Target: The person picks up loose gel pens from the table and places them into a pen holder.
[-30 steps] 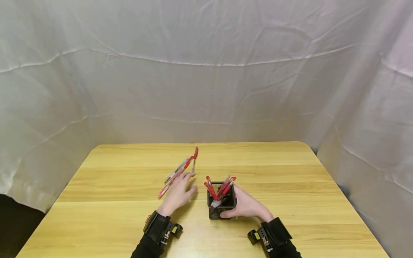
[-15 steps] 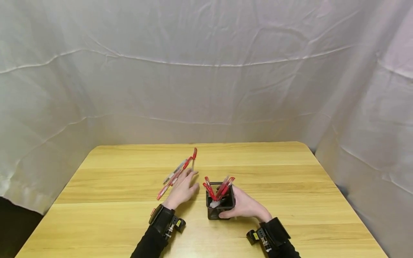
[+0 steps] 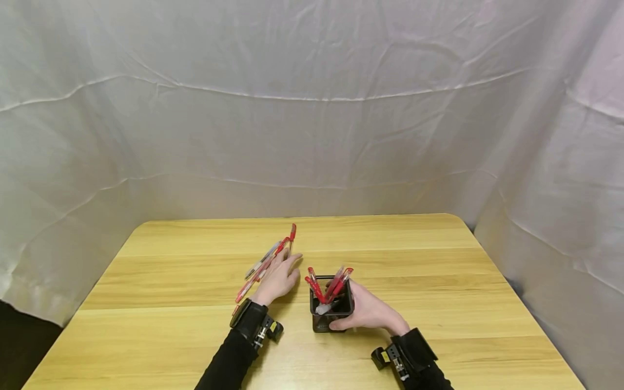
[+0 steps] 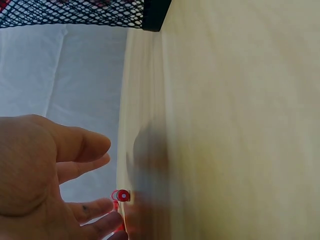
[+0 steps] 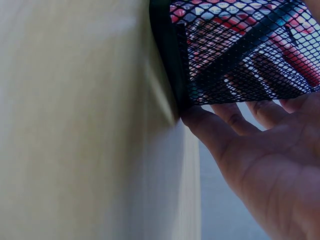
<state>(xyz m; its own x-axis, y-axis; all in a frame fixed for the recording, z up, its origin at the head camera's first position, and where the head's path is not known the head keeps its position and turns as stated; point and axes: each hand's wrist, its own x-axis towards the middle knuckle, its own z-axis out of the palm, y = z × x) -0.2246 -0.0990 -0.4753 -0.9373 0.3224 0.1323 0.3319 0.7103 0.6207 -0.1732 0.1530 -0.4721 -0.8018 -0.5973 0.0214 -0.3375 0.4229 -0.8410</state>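
My right hand [image 3: 372, 310] grips a black mesh pen holder [image 3: 322, 323] from its right side, thumb across the front. Red-capped pens [image 3: 336, 287] lean inside it; the right wrist view shows them through the mesh [image 5: 240, 65] with fingers behind. Left of the holder, my left hand [image 3: 277, 279] is over the table with extended fingers, next to several loose red and clear pens [image 3: 249, 285]. A red-capped pen [image 3: 293, 233] lies just beyond its fingertips. In the left wrist view, thumb and fingers stand apart, with a red pen end [image 4: 123, 195] near the fingers; contact is unclear.
The wooden table [image 3: 439, 271] has rounded far corners, and a pale hanging cloth [image 3: 312, 135] surrounds its back and sides. Both wrists wear black straps with small cameras [image 3: 275, 330].
My left hand has moved forward and slightly right alongside the loose pens, its fingers reaching closer to the far red-capped pen. The right hand keeps its hold on the pen holder.
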